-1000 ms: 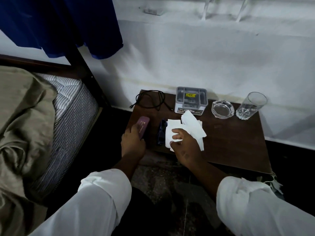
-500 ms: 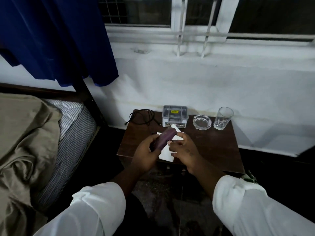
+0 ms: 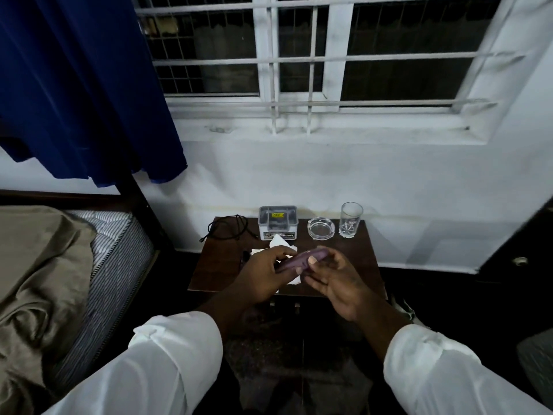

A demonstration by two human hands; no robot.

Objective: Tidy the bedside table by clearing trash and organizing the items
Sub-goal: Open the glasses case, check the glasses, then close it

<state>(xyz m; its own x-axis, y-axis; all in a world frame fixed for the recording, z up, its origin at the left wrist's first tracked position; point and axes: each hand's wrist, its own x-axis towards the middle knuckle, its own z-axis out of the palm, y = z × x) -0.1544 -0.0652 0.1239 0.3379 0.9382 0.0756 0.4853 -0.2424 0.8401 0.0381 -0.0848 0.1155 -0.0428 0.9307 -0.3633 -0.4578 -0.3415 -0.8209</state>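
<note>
Purple case (image 3: 300, 260): held above bedside table (image 3: 356, 262), tilted, gripped at lower end by left hand (image 3: 263, 278), thumb of right hand (image 3: 335, 278) pressed on upper end, right palm open beneath. White tissues (image 3: 278, 244): on tabletop, partly hidden behind hands. Back row, left to right: black cable (image 3: 227, 227), grey box (image 3: 277, 223), glass ashtray (image 3: 320, 228), drinking glass (image 3: 350, 219), upright, all apart

Left hand (image 3: 263, 275) and right hand (image 3: 335, 280) meet, fingers (image 3: 312, 260) curled closed.
</note>
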